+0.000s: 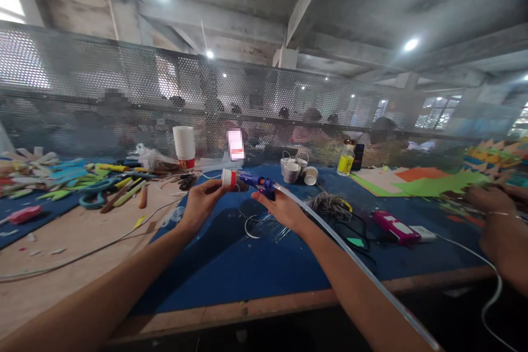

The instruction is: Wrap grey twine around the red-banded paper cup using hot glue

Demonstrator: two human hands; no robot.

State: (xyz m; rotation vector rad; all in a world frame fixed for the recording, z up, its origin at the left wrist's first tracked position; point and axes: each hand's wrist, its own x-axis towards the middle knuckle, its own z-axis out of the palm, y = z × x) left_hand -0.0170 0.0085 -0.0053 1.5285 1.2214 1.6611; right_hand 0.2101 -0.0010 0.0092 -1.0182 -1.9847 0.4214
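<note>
Pinched in my left hand (202, 204) is a small white paper cup (226, 178) with a red band, tipped on its side above the blue mat (231, 275). My right hand (284, 208) grips a blue hot glue gun (256, 180) whose nozzle end is close to the cup; whether the two touch, I cannot tell. Out of the gun's back runs a long clear glue stick (330, 231), passing over my right forearm. A bundle of thin wires (276, 226) lies on the mat below my right hand.
A stack of paper cups (183, 146) stands at the back left; several small cups (292, 170) sit mid-back. Scissors (97, 192) and cut paper lie left. To the right are a yellow-labelled bottle (346, 158), coloured sheets (412, 181), a pink device (395, 227) and another person's hand (490, 198).
</note>
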